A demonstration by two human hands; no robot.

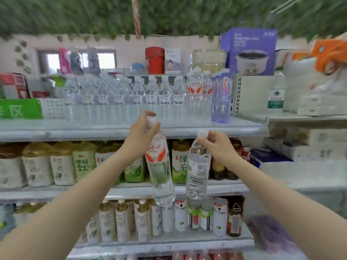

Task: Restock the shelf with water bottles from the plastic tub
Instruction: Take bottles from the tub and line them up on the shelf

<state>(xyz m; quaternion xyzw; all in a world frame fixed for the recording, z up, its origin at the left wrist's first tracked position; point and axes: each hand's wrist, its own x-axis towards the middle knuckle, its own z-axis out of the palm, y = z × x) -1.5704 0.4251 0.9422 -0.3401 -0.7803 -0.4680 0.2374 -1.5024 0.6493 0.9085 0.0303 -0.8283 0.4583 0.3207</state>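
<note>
My left hand point(141, 135) grips the neck of a clear water bottle with a red and white label point(159, 166), which hangs upright just below the top shelf's front edge. My right hand point(216, 147) pinches the white cap end of a second clear water bottle point(198, 169) with a white barcode label. Both bottles hang side by side in front of the tea shelf. The top shelf point(131, 128) carries rows of clear water bottles point(135, 91), with two red-labelled ones point(196, 87) at their right. The plastic tub is out of view.
Blue-tinted bottles point(221, 94) stand at the right end of the top shelf. Tea bottles point(84, 162) fill the middle shelf and smaller drinks point(142, 220) the lower one. A purple cooker box point(249, 51) and a red pot point(155, 60) sit above. Paper packs point(319, 91) stack on the right.
</note>
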